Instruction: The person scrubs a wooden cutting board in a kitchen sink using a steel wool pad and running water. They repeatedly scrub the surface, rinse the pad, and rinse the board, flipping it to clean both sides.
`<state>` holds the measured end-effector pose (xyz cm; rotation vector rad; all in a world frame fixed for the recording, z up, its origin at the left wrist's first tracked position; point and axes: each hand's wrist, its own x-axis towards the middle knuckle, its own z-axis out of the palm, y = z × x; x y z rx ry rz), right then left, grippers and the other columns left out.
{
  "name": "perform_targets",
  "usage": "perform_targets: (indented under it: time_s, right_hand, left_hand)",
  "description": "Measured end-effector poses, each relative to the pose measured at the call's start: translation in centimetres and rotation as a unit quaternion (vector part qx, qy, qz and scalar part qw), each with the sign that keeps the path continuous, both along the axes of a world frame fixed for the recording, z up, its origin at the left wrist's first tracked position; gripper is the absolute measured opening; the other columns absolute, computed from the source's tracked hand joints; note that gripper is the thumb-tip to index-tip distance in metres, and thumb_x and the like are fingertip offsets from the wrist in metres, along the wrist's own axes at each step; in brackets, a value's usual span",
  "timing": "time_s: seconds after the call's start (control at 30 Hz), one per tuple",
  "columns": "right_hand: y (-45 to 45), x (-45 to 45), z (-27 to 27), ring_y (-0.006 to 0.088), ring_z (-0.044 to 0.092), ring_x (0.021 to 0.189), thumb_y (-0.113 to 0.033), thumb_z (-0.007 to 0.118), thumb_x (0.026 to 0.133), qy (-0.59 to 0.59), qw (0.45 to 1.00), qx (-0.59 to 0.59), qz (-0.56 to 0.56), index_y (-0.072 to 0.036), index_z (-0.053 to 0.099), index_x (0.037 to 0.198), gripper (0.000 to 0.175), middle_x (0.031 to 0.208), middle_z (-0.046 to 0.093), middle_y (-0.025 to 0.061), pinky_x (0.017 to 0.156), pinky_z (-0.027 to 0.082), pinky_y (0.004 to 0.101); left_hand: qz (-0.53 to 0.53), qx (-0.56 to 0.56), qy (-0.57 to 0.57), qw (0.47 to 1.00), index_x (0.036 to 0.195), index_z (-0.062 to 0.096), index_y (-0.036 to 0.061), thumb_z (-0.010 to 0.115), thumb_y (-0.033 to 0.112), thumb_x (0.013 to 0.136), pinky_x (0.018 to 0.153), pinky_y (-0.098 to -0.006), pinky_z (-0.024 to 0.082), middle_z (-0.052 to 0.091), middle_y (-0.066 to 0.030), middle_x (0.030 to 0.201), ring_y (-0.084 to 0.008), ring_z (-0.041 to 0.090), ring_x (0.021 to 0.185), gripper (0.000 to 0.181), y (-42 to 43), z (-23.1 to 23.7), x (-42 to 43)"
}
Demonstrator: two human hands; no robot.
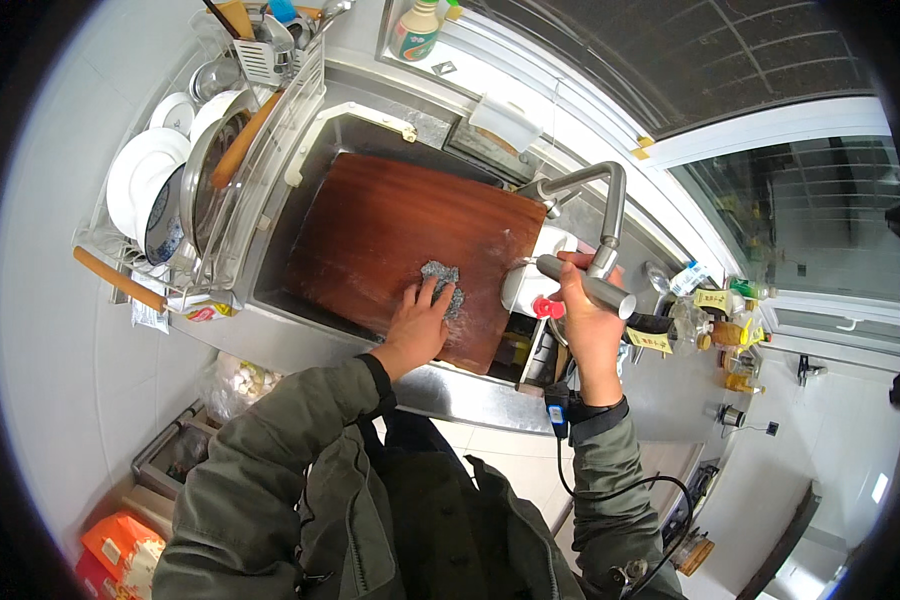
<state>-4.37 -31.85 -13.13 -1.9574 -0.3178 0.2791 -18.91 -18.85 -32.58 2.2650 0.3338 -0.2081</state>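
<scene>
A dark red-brown wooden cutting board lies across the steel sink, wet on its right part. My left hand rests on the board with its fingers on a grey scouring pad, pressed to the wood. My right hand grips the metal spray head of the faucet, its nozzle pointing left over the board's right edge. Just beneath the nozzle is a white plastic container with a red cap, partly hidden by the spray head and my hand.
Left of the sink stands a dish rack with plates and a pan lid. Several bottles crowd the counter at right. A bottle stands on the windowsill. A black cable hangs from my right wrist. Bags lie at lower left.
</scene>
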Motion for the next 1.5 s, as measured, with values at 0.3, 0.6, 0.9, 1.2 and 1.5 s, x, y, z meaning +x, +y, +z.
perform_targets:
  time_s: [0.3, 0.6, 0.9, 1.2, 1.5]
  right_hand:
    - [0.0, -0.2, 0.0, 0.0108, 0.067, 0.074, -0.016, 0.072, 0.098, -0.012, 0.999, -0.038, -0.007, 0.001, 0.066, 0.112, 0.022, 0.092, 0.073, 0.0074, 0.064, 0.054, 0.0261]
    - [0.3, -0.6, -0.2, 0.0096, 0.064, 0.075, -0.015, 0.073, 0.097, -0.024, 0.998, -0.056, -0.031, 0.0, 0.066, 0.111, 0.021, 0.088, 0.071, 0.006, 0.066, 0.052, 0.0267]
    - [-0.1, -0.6, -1.0, 0.0143, 0.067, 0.082, -0.015, 0.073, 0.096, -0.041, 0.996, -0.066, -0.037, 0.0, 0.068, 0.111, 0.022, 0.095, 0.074, 0.0086, 0.076, 0.054, 0.0302]
    - [0.4, -1.0, -0.8, 0.0133, 0.067, 0.084, -0.01, 0.073, 0.096, -0.008, 0.997, -0.039, -0.066, 0.0, 0.068, 0.113, 0.021, 0.097, 0.074, 0.009, 0.077, 0.055, 0.0295]
    - [0.9, -1.2, 0.0, 0.0116, 0.066, 0.082, -0.012, 0.072, 0.097, -0.016, 0.997, -0.05, -0.056, 0.001, 0.068, 0.114, 0.021, 0.096, 0.072, 0.0077, 0.075, 0.054, 0.0282]
  left_hand:
    - [-0.05, 0.013, 0.005, 0.999, 0.16, 0.032, 0.008, 0.061, 0.018, 0.097, 0.118, -0.0554, 0.034, 0.025, -0.023, 0.164, -0.0481, 0.028, 0.146, 0.07, 0.5, 0.1, 0.2]
    - [-0.097, 0.036, -0.145, 0.984, 0.16, 0.034, 0.0089, 0.048, 0.033, 0.108, 0.127, -0.0513, 0.022, 0.021, -0.0185, 0.17, -0.0409, 0.014, 0.157, 0.059, -1.9, -1.1, 5.6]
    - [-0.009, 0.043, -0.195, 0.98, 0.158, 0.038, 0.0093, 0.053, 0.031, 0.105, 0.127, -0.051, 0.022, 0.026, -0.0189, 0.167, -0.0427, 0.019, 0.156, 0.059, -0.2, -3.5, 13.8]
    - [0.02, 0.066, -0.193, 0.979, 0.158, 0.038, 0.0083, 0.055, 0.036, 0.105, 0.126, -0.0541, 0.02, 0.026, -0.0209, 0.166, -0.0457, 0.016, 0.156, 0.062, 2.9, -5.4, 11.9]
    - [-0.171, 0.059, -0.2, 0.963, 0.159, 0.038, 0.0094, 0.055, 0.036, 0.104, 0.126, -0.0559, 0.02, 0.026, -0.021, 0.167, -0.0465, 0.019, 0.154, 0.063, 2.4, -4.4, 9.4]
